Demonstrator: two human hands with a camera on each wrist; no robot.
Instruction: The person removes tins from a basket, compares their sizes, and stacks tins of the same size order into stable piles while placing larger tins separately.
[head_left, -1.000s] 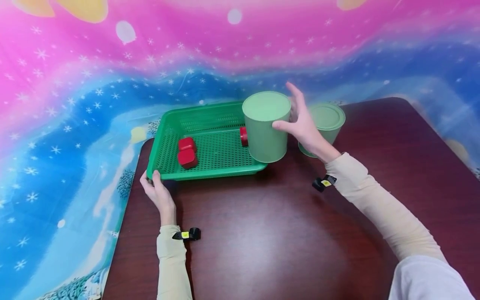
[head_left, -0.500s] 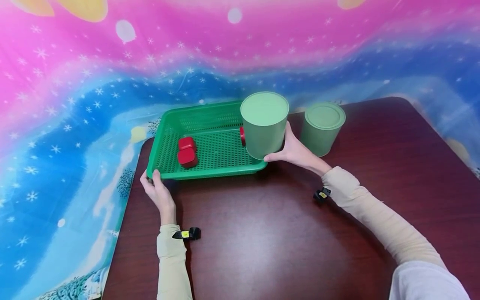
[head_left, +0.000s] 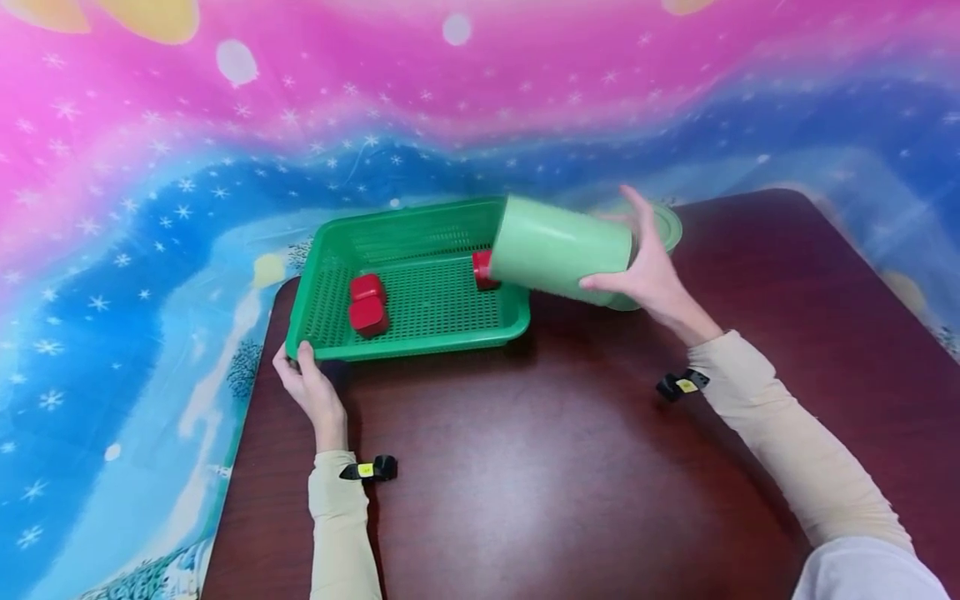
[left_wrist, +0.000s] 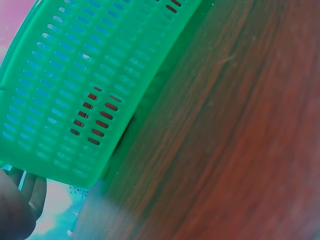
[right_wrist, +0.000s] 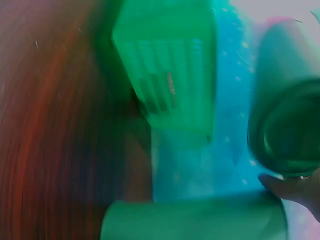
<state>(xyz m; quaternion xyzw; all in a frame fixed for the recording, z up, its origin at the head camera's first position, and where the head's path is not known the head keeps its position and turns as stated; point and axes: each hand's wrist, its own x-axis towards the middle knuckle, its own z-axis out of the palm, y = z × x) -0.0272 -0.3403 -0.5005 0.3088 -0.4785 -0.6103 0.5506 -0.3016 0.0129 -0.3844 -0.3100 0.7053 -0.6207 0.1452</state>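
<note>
My left hand point(head_left: 311, 392) grips the near left corner of a green plastic basket point(head_left: 420, 340), thumb on the rim. My right hand point(head_left: 656, 275) holds a pale green can point(head_left: 566, 246) near its base end, thumb on the near side. The can lies almost on its side, its other end over the basket's right end. Right at that end, inside the basket, is a red rounded block point(head_left: 482, 268), partly hidden by the can. Two more red blocks point(head_left: 368, 317) sit at the basket's left. The right wrist view, blurred, shows the held can's round base point(right_wrist: 292, 135).
A second pale green can point(head_left: 667, 225) with a ridged lid stands behind my right hand, mostly hidden by it and the held can. The dark brown wooden table point(head_left: 525, 467) extends toward me. A pink and blue snowflake cloth point(head_left: 420, 117) hangs behind its far edge.
My right hand has shifted from the can's side to its lower end and tipped it from upright to nearly horizontal, toward the basket. The left hand keeps its grip on the basket corner.
</note>
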